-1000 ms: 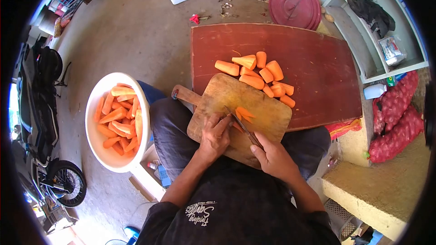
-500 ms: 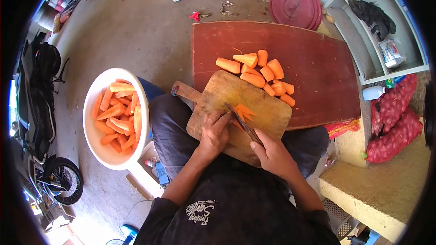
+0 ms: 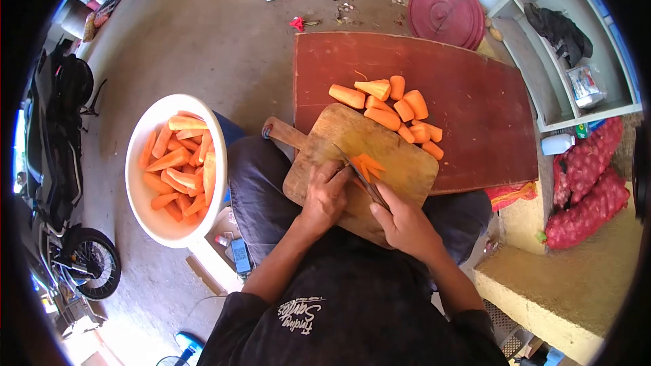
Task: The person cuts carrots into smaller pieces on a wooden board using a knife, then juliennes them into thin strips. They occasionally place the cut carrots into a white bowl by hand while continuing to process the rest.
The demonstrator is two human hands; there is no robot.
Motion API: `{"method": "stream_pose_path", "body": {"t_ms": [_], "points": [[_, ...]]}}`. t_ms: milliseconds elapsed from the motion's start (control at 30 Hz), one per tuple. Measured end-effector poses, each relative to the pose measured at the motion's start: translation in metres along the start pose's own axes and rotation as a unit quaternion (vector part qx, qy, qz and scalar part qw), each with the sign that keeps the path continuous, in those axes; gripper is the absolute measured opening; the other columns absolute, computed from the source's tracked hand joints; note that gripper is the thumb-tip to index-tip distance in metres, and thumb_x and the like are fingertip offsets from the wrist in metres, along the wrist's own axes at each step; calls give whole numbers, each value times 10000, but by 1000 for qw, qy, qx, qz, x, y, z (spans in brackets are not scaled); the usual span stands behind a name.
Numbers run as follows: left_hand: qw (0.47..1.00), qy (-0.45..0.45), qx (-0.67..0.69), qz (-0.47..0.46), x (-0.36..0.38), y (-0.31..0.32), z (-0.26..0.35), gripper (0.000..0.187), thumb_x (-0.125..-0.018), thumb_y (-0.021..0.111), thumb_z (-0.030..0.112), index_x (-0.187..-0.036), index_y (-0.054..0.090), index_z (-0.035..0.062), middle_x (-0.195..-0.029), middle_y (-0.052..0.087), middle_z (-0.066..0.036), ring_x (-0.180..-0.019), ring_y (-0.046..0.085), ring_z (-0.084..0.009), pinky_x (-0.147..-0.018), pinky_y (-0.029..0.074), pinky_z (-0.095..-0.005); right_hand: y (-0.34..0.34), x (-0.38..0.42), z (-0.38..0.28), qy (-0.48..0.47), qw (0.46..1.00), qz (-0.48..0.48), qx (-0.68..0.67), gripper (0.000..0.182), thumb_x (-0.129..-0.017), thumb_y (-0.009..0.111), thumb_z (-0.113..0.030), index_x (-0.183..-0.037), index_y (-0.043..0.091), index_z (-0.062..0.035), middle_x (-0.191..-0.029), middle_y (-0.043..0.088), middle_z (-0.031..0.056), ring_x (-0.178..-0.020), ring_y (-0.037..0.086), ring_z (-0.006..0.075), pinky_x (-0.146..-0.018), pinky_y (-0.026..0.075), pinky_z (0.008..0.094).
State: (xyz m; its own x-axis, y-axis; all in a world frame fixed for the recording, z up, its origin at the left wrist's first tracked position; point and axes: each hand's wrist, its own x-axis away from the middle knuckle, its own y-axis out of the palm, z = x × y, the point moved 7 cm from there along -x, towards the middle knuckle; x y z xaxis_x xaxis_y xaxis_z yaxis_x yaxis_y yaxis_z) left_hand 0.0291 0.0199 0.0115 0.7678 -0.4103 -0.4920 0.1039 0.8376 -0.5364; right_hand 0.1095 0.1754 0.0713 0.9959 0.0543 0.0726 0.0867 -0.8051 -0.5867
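A wooden cutting board [image 3: 400, 176] with a handle lies across my lap. In my right hand [image 3: 404, 226] is a dark knife [image 3: 358, 177], its blade slanting up and to the left over the board. The curled fingers of my left hand [image 3: 327, 195] press against the blade's left side, holding a carrot that they mostly cover. Thin carrot slices [image 3: 369, 164] lie just right of the blade. Beyond the board, a pile of peeled carrot chunks [image 3: 383, 119] rests on a red-brown tabletop [image 3: 468, 108].
To my left stands a white tub [image 3: 138, 211] full of peeled carrots [image 3: 178, 169]. A phone [image 3: 241, 257] lies by my left leg. At right are red net sacks [image 3: 588, 210] on a yellow ledge [image 3: 542, 291] and an open shelf [image 3: 536, 81]. A motorcycle [image 3: 81, 264] stands far left.
The knife and my right hand have shifted slightly left and the blade sits a little more upright. My left hand stays at the blade. The whole view has shifted slightly.
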Motion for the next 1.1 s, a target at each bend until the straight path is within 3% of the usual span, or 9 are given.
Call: {"method": "stream_pose_path", "body": {"t_ms": [33, 133, 333, 533, 633, 733, 833, 933, 1100], "points": [[1000, -1, -4, -3, 0, 0, 0, 442, -750, 671, -128, -1164, 752, 3, -1061, 684, -147, -978, 679, -358, -862, 500, -458, -6, 6, -7, -25, 1000, 11, 2, 422, -1116, 610, -214, -1470, 544, 6, -1087, 729, 322, -1018, 717, 542, -879, 565, 573], [1000, -20, -12, -10, 4, -1, 1, 433, -748, 671, -146, -1145, 758, 2, -1084, 698, -167, -972, 672, -398, -860, 540, -474, -14, 27, -9, 138, 987, -83, -17, 425, -1117, 606, -206, -1477, 541, 11, -1104, 726, 323, -1045, 713, 535, -896, 561, 568], [1000, -6, -18, -6, 3, 1, 2, 427, -749, 674, -155, -1134, 765, 7, -1096, 703, -173, -971, 661, -411, -840, 554, -479, 8, -3, 13, 87, 994, -66, 0, 437, -1109, 618, -215, -1476, 542, 9, -1060, 722, 338, -1019, 719, 530, -879, 561, 560], [1000, -2, -14, -7, 2, 0, 0, 440, -748, 675, -152, -1147, 764, 12, -1096, 704, -164, -977, 665, -404, -835, 553, -475, -11, 19, -3, 82, 996, -39, -22, 417, -1116, 598, -183, -1481, 571, 18, -991, 698, 262, -913, 733, 418, -844, 564, 440], [1000, 8, -20, -1, 5, 1, 1, 455, -738, 675, -117, -1172, 734, 7, -1096, 674, -147, -1010, 673, -374, -885, 516, -468, -12, 29, -5, 141, 987, -70, -42, 451, -1121, 589, -221, -1502, 554, 18, -1095, 730, 329, -1016, 716, 529, -897, 566, 547], [1000, 11, -19, -1, 6, 4, 1, 483, -728, 678, -99, -1200, 718, 0, -1105, 659, -143, -1026, 674, -365, -918, 498, -467, 2, 5, 7, 44, 998, 3, -36, 406, -1112, 600, -158, -1476, 580, 20, -981, 704, 251, -885, 732, 433, -829, 564, 440], [1000, -1, -13, 0, 4, 3, 0, 455, -739, 678, -134, -1170, 743, -2, -1092, 690, -158, -987, 684, -383, -893, 527, -465, 6, -18, 11, 91, 994, -49, -26, 399, -1110, 602, -149, -1471, 583, 20, -971, 698, 248, -876, 736, 429, -825, 563, 444], [1000, -3, -6, 2, 4, 1, 1, 438, -743, 679, -152, -1149, 755, -7, -1086, 708, -166, -974, 689, -392, -876, 549, -465, -3, 0, 2, 15, 999, -1, -34, 393, -1108, 604, -149, -1464, 585, 18, -954, 692, 253, -846, 729, 442, -811, 563, 450], [1000, 19, 1, -2, 11, 3, -3, 548, -707, 683, -96, -1251, 711, -39, -1144, 655, -183, -1055, 662, -390, -951, 501, -479, -8, 25, -2, 127, 989, -65, -22, 438, -1131, 575, -213, -1500, 550, 20, -1091, 728, 318, -1026, 710, 544, -890, 574, 520]]}}
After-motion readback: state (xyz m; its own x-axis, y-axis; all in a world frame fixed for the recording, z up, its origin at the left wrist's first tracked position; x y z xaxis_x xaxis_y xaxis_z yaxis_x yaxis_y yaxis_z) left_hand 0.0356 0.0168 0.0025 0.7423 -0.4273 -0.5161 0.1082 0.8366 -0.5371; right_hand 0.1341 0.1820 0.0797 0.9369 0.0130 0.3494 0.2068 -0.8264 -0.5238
